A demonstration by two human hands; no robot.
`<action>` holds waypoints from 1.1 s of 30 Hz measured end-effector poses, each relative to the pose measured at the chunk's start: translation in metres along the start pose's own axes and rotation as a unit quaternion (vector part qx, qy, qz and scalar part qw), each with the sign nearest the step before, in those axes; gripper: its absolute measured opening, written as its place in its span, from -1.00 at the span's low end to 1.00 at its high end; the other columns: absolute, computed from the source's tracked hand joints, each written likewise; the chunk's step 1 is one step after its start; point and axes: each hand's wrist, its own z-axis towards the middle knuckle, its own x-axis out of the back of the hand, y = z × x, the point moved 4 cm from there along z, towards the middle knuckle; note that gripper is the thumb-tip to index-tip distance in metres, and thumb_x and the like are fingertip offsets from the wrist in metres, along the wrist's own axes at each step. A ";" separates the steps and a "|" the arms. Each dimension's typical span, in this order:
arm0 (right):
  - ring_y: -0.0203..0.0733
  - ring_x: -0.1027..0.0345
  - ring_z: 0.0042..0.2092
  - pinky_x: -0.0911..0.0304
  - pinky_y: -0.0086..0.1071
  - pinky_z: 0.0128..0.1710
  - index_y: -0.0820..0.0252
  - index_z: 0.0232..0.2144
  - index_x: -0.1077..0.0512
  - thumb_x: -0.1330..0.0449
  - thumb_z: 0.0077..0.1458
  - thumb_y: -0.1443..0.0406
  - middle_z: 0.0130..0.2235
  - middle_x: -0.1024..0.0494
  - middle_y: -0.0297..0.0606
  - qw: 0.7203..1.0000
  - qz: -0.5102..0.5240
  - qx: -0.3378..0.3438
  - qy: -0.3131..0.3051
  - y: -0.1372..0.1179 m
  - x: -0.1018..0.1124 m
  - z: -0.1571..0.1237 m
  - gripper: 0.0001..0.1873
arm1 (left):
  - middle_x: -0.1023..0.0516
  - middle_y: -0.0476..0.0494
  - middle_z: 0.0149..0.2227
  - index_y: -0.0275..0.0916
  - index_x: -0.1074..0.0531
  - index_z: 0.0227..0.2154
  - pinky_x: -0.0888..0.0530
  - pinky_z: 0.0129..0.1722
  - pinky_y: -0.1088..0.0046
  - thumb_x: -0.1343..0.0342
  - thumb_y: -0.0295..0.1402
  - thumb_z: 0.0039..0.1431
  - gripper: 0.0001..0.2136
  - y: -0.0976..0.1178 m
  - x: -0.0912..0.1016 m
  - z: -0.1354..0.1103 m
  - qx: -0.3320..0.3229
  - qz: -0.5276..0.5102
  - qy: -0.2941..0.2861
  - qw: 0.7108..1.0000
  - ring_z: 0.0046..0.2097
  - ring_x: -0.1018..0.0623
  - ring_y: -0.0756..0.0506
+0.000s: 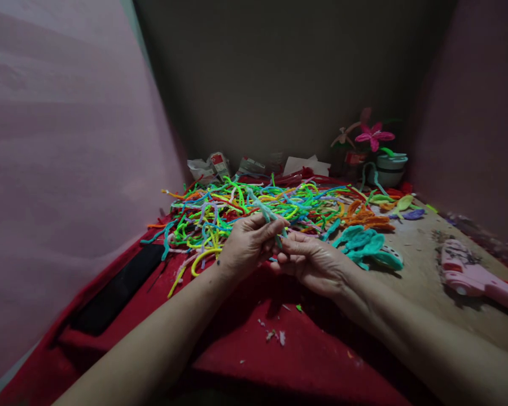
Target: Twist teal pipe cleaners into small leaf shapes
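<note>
Both hands meet at the middle of the view, over the near edge of a tangled pile of coloured pipe cleaners (211, 214). My left hand (252, 239) pinches a pale turquoise pipe cleaner (260, 204), which sticks up and away between thumb and fingers. Just right of it, my right hand (307, 259) is closed with thumb and fingertips on the lower end of the same piece. The fingers hide most of that end. To the right of my right hand lie teal pipe-cleaner petals (362, 243).
A pink hot glue gun (469, 273) lies at right on a tan board (423, 299). Orange petals (364, 215) sit behind the teal ones. A black flat object (121, 287) rests at left on red cloth (237, 344). At the back stand a pot (392, 169) and a pink flower (375, 136).
</note>
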 end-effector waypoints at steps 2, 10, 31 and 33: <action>-0.38 -0.32 -0.51 -0.34 -0.31 -0.31 0.29 -0.57 -0.37 -0.28 -0.20 0.46 -0.54 -0.46 -0.33 1.000 -0.005 -0.006 0.005 -0.001 0.001 0.000 -0.87 | -0.21 0.13 -0.71 -0.31 -0.40 -0.46 -0.08 -0.69 0.66 -0.21 -0.26 -0.07 -0.79 0.001 0.000 0.000 -0.012 0.008 0.001 1.000 -0.68 -0.20 0.17; -0.41 -0.24 -0.58 -0.31 -0.35 -0.37 0.27 -0.73 -0.25 -0.33 -0.31 0.45 -0.69 -0.33 -0.44 0.999 -0.042 0.017 -0.004 -0.001 0.001 0.001 -0.72 | -0.19 0.13 -0.73 -0.31 -0.32 -0.61 -0.08 -0.73 0.64 -0.21 -0.26 -0.10 -0.76 0.002 -0.003 -0.002 0.009 0.016 0.018 1.000 -0.71 -0.16 0.16; -0.39 -0.23 -0.53 -0.20 -0.43 -0.48 0.30 -0.59 -0.40 -0.34 -0.29 0.31 -0.57 -0.37 -0.39 0.989 -0.133 0.057 0.039 -0.008 0.012 0.007 -0.80 | -0.22 0.11 -0.71 -0.32 -0.34 -0.59 -0.03 -0.71 0.63 -0.18 -0.26 -0.06 -0.77 0.008 0.006 0.002 -0.004 0.122 0.009 0.992 -0.69 -0.14 0.17; -0.40 -0.18 -0.57 -0.13 -0.44 -0.54 0.30 -0.58 -0.41 -0.34 -0.29 0.29 -0.61 -0.34 -0.41 0.985 -0.155 0.058 0.052 -0.008 0.012 0.006 -0.79 | -0.21 0.10 -0.71 -0.33 -0.34 -0.61 -0.04 -0.71 0.63 -0.19 -0.27 -0.07 -0.77 0.008 0.007 0.002 -0.007 0.131 0.005 0.991 -0.69 -0.14 0.17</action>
